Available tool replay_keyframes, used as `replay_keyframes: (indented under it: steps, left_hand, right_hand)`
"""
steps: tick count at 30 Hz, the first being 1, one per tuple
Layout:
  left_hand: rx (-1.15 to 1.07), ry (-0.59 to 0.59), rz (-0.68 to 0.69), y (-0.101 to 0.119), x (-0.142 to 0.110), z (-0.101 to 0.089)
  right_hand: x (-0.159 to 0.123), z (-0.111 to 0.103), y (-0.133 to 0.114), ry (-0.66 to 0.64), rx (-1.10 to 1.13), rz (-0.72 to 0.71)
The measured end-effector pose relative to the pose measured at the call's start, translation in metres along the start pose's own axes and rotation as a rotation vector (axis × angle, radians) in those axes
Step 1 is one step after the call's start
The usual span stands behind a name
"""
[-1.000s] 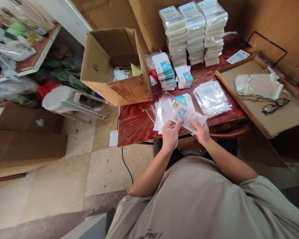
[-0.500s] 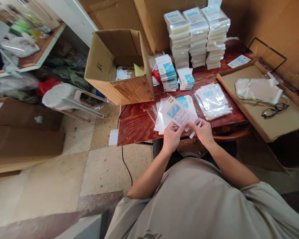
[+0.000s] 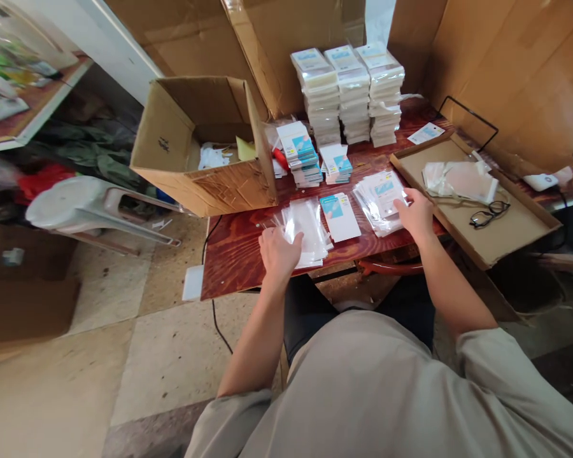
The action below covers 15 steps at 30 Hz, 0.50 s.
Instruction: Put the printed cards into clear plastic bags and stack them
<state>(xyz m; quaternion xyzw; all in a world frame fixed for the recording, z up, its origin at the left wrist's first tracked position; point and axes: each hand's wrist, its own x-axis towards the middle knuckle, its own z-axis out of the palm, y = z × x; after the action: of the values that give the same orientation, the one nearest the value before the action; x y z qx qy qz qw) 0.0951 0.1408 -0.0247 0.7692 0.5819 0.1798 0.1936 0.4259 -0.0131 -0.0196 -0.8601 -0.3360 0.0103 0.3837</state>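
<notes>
Light touch, square edges

Your left grip [image 3: 281,251] is spread at the clear sleeves [image 3: 305,230], which lie partly beneath and right of it; gentle pressure should suit such slippery film. Your right grip [image 3: 419,216] curls at the right edge of the packed cards [image 3: 382,194]; whether it pinches one, I cannot tell. Align them lightly. Between both grips lie printed cards [image 3: 341,219]; beyond, on the desk [image 3: 236,254], stand tall stacks [image 3: 352,98].

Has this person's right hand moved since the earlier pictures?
Yes. Judged against the table, the right hand has moved rightward and forward from the near edge, to the right side of the pile of plastic packets.
</notes>
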Motion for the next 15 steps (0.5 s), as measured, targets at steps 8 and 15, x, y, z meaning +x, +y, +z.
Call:
replay_keyframes:
  steps: [8, 15]
  left_hand:
    - [0.092, -0.202, -0.140, -0.010, 0.021, -0.007]
    - [0.263, -0.243, -0.071, -0.005, 0.019, -0.021]
  right_hand:
    - [-0.044, 0.032, -0.054, -0.400, -0.202, -0.809]
    - [-0.048, 0.037, -0.085, -0.760, -0.508, -0.940]
